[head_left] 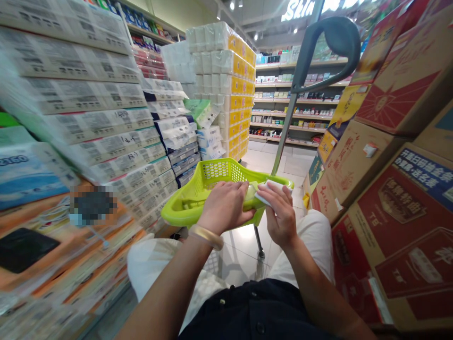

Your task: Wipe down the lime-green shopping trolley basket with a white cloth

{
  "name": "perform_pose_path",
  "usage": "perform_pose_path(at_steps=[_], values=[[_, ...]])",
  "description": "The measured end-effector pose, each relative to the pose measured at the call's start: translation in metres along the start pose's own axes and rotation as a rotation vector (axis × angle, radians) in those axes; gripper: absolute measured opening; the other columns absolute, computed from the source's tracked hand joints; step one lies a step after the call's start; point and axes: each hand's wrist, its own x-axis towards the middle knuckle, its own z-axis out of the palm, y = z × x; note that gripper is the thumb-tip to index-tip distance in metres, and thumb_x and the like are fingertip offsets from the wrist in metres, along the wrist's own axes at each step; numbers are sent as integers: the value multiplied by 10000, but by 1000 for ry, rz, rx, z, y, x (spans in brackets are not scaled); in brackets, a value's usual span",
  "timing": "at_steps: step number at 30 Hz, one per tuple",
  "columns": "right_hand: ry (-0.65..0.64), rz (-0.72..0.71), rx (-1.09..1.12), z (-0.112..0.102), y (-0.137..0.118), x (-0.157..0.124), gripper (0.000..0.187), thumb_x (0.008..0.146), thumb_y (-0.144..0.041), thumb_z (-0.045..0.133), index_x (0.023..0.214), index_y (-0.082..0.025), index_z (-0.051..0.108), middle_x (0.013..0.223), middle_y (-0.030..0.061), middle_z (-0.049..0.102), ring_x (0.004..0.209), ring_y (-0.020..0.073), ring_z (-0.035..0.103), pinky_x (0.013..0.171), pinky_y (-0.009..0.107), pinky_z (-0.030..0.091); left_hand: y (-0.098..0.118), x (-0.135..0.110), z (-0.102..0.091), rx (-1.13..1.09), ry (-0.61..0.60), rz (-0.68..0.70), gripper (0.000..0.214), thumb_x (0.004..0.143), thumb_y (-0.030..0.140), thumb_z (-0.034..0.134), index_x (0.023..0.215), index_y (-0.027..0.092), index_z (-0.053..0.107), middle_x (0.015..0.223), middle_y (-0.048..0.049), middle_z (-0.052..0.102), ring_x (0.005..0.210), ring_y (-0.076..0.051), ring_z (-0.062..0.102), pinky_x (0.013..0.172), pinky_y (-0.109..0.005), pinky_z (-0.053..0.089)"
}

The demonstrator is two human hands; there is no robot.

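A lime-green shopping basket (184, 218) with a latticed far side stands between my knees. Its long metal pole rises at the right to a grey loop handle (350, 56). My left hand (224, 205) grips the near side of the basket, fingers over the rim and thumb low on the outside. Just to its right, my right hand (281, 212) presses a folded white cloth (271, 190) onto the rim near the pole. Part of the cloth is hidden under the fingers. Whether it is fabric or paper, I cannot tell.
Wrapped paper packs (116, 99) are stacked high on the left. Cardboard cartons (389, 203) rise close on the right. A dark flat device (28, 248) lies on the orange packs at lower left. Stocked shelves (293, 101) stand beyond the tiled floor (262, 153).
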Motion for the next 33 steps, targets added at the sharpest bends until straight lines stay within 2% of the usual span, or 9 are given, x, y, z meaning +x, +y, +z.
perform_pose_path(at_steps=[6,10,12,18,23,26,29,31,33], values=[[87,115,-38,-4,4,9,337,927,-155,428,1128,-249,681,1148,42,738,1221,227,604,1158,512,282,0,0,0,0,13,12,576,805,508,617,1243,142,539,1159,-133,683,1067,-291,636,944,-415,434],[-83,-17,43,-5,-5,9,344,928,-147,429,1142,-262,673,1194,28,721,1215,205,609,1155,470,295,1,0,0,5,5,5,510,804,476,626,1201,164,554,1105,-119,694,1049,-283,644,921,-401,442],[-105,-45,40,-5,-3,9,350,924,-139,430,1139,-266,675,1201,22,718,1219,197,607,1160,456,287,1,-1,0,4,-2,3,501,803,476,627,1195,172,558,1109,-118,693,1050,-282,642,925,-403,441],[82,112,-57,-8,13,10,337,905,-148,429,1076,-254,699,1106,27,750,1193,228,619,1133,501,310,0,-1,-1,2,0,5,564,798,499,626,1245,165,544,1159,-129,683,1074,-290,632,957,-413,432],[-21,-17,-10,-7,7,5,330,915,-133,438,1078,-262,694,1148,14,737,1195,201,620,1169,463,268,0,-1,-1,2,3,6,554,799,480,624,1244,159,547,1145,-126,689,1067,-289,639,942,-408,437],[72,51,-19,-7,19,6,318,909,-142,444,1062,-251,701,1109,25,748,1195,223,619,1159,510,280,-1,-2,-1,-4,8,11,588,796,496,624,1259,142,540,1165,-129,685,1069,-293,638,942,-420,438],[210,172,60,-6,33,8,315,912,-169,442,1079,-230,701,1116,58,741,1230,248,592,1107,538,367,-1,-2,-1,-5,11,10,597,793,498,628,1266,145,537,1181,-127,682,1079,-290,636,944,-415,437],[262,204,131,-4,33,6,316,922,-178,441,1109,-222,693,1161,73,723,1274,247,558,1082,521,415,-1,-2,-1,-4,15,9,590,795,500,625,1262,149,541,1180,-125,683,1081,-287,637,947,-410,436],[262,171,134,-1,25,-1,314,931,-166,444,1119,-231,688,1187,66,713,1302,241,536,1119,533,374,-2,-2,-1,-2,17,10,594,797,502,622,1264,144,541,1177,-126,685,1075,-286,639,945,-411,438]])
